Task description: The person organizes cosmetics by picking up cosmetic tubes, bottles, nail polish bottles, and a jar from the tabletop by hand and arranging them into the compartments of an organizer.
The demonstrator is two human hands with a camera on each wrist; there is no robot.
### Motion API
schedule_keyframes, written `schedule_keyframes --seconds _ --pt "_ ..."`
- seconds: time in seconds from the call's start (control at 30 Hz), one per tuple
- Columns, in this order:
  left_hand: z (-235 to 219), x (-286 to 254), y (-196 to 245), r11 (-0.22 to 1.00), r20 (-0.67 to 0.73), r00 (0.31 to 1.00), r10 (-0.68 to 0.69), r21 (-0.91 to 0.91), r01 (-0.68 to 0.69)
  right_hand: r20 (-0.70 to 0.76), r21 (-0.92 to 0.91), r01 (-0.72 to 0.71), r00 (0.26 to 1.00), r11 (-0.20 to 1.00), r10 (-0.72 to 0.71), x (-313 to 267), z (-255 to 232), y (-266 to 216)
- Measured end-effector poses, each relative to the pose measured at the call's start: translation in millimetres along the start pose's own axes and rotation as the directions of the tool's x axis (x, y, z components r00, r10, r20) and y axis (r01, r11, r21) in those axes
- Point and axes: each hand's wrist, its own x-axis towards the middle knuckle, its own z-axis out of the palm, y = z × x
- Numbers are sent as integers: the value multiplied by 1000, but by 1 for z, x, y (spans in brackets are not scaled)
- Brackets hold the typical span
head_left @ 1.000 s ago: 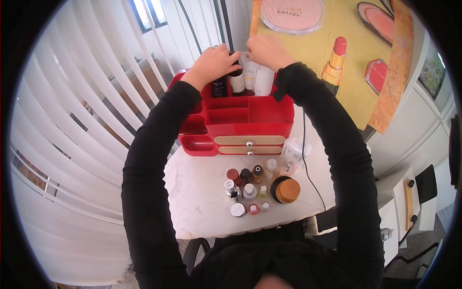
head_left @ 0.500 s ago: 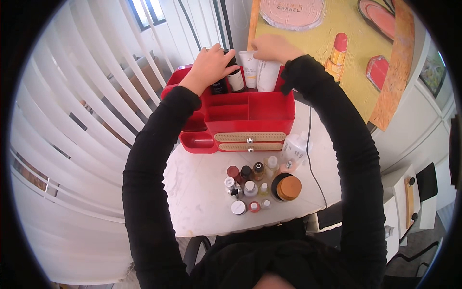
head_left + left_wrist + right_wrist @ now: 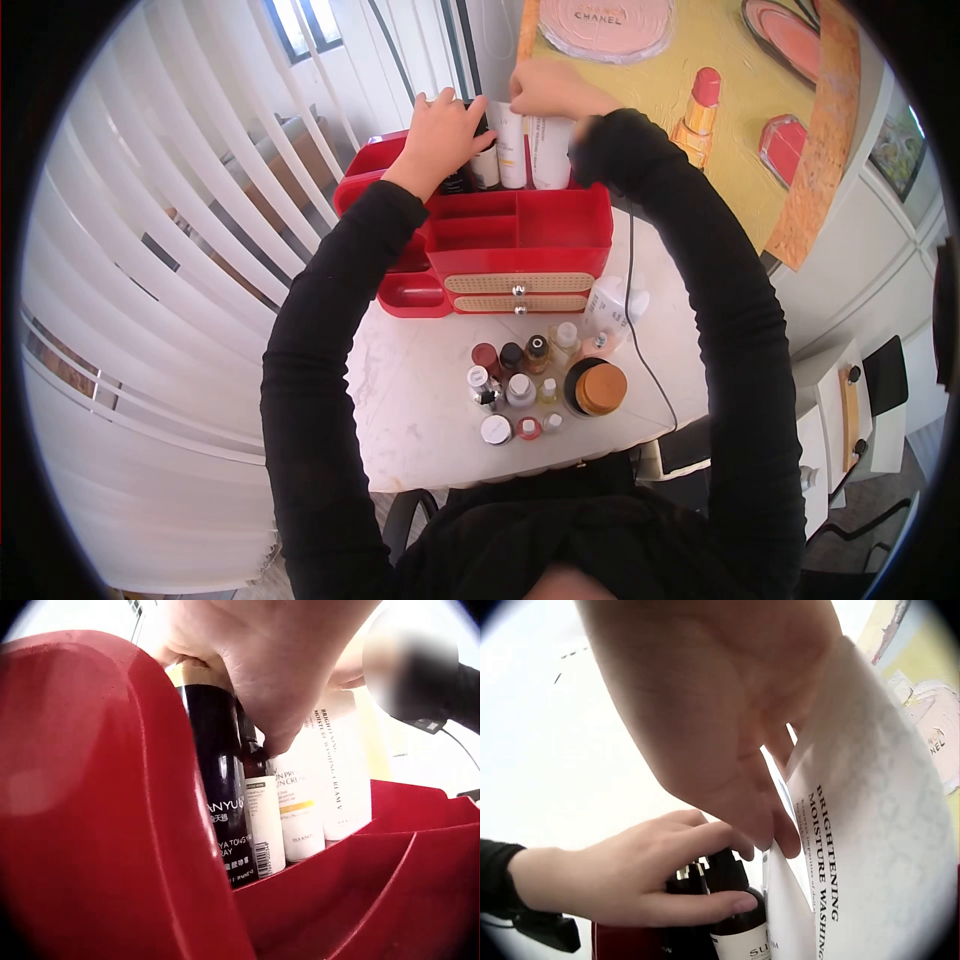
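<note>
A red organizer (image 3: 520, 235) stands on a white marble table (image 3: 420, 400). Its back compartment holds dark bottles (image 3: 225, 795) and white tubes (image 3: 530, 150). My left hand (image 3: 450, 125) curls over the tops of the dark bottles, with thumb and fingers round the neck of a dark bottle (image 3: 731, 919). My right hand (image 3: 545, 92) pinches the top of a white tube (image 3: 862, 855) printed "Brightening Moisture Cream". That tube stands upright beside another white tube (image 3: 300, 802). Both arms wear black sleeves.
Several small bottles and jars (image 3: 525, 385) cluster on the table in front of the organizer's two drawers (image 3: 518, 295), with a brown-lidded jar (image 3: 600, 388). A cable (image 3: 635, 330) runs along the right. Vertical blinds (image 3: 200, 250) hang left; a cosmetics poster (image 3: 720, 100) is behind.
My right hand has shifted slightly left and up at the tops of the white tubes. My left hand stays on the dark bottles.
</note>
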Motion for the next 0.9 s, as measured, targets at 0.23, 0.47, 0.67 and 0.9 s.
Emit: schedule_keyframes --seconds 0.23,0.47,0.67,0.9 --pt "1 0 -2 990 -33 999 31 139 -26 -17 -36 -8 1000 999 8 -22 -6 -7" --pt "-10 -6 -11 994 -143 987 71 -75 -82 -212 39 -37 976 999 44 -35 0 13" --pt "-39 -17 -25 970 211 977 -5 -237 56 104 314 -239 971 919 217 -48 -8 5" --pt "-32 -17 -25 945 170 986 4 -323 52 -189 160 -83 975 984 113 -40 16 -1"
